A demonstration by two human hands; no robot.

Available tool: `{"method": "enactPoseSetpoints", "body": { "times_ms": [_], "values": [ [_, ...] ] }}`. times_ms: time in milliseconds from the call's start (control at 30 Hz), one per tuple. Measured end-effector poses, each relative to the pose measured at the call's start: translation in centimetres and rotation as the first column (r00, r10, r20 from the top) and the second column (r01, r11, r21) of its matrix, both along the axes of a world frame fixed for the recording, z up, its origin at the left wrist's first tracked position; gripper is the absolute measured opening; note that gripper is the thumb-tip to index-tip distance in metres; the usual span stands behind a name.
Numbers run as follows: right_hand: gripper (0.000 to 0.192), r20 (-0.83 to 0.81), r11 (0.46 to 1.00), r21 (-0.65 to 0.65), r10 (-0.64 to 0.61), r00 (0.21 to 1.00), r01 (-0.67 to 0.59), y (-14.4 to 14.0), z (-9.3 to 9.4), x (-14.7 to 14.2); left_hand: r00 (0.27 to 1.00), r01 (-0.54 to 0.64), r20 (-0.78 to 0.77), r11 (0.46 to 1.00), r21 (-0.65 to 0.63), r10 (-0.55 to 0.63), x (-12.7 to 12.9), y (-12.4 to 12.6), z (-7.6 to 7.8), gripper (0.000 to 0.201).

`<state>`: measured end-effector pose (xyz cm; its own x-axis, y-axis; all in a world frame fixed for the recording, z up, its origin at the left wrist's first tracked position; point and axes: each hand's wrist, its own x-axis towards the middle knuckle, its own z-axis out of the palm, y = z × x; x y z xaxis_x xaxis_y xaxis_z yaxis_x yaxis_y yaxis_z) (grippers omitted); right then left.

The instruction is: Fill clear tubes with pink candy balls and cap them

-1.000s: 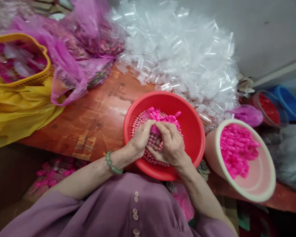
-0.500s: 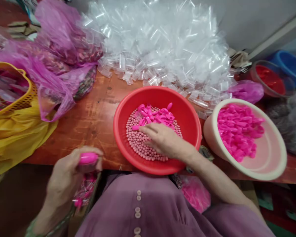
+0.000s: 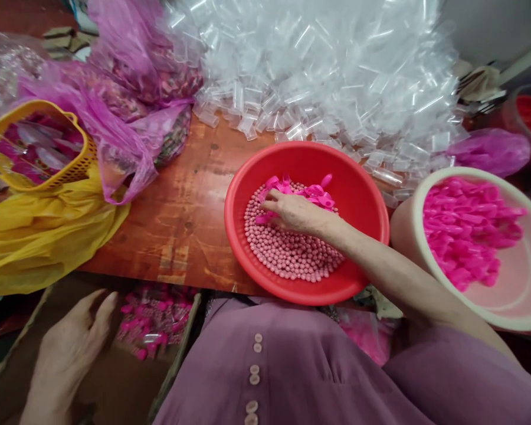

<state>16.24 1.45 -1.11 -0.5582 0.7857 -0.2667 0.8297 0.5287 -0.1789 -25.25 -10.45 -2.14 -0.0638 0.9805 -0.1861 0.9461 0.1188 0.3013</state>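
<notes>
The red basin (image 3: 367, 195) stands at the near edge of the wooden table (image 3: 181, 206), right of its middle, and holds a layer of small pink beads (image 3: 292, 254) with a cluster of bright pink caps (image 3: 312, 192) on the far side of that layer. We see the right hand (image 3: 294, 211) inside the basin, palm down, fingers slightly curled and resting on the beads just beside the caps; whether it grips anything we cannot tell. The left hand (image 3: 73, 339) is below the near edge of the table, fingers spread and holding nothing, over a cardboard box (image 3: 177, 354) that contains filled tubes with pink caps (image 3: 154, 316). The two hands are well apart. Just right of the basin stands a cream tub (image 3: 407, 224) with more pink caps (image 3: 464, 227) inside. Along the far edge of the table lies a large heap of clear plastic tubes (image 3: 318, 65), reaching to the basin's far rim. At the far left corner lie pink plastic bags (image 3: 128, 88); near them, at the left edge, a yellow basket (image 3: 82, 168) rests on a yellow bag (image 3: 39, 236).
</notes>
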Motion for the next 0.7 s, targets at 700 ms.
{"method": "enactPoseSetpoints", "body": {
  "times_ms": [700],
  "values": [
    [0.024, 0.199, 0.939, 0.03, -0.341, 0.919, 0.342, -2.9, 3.0, 6.6, 0.659, 0.496, 0.117, 0.547, 0.675, -0.743, 20.8, 11.5, 2.6, 0.016]
  ]
}}
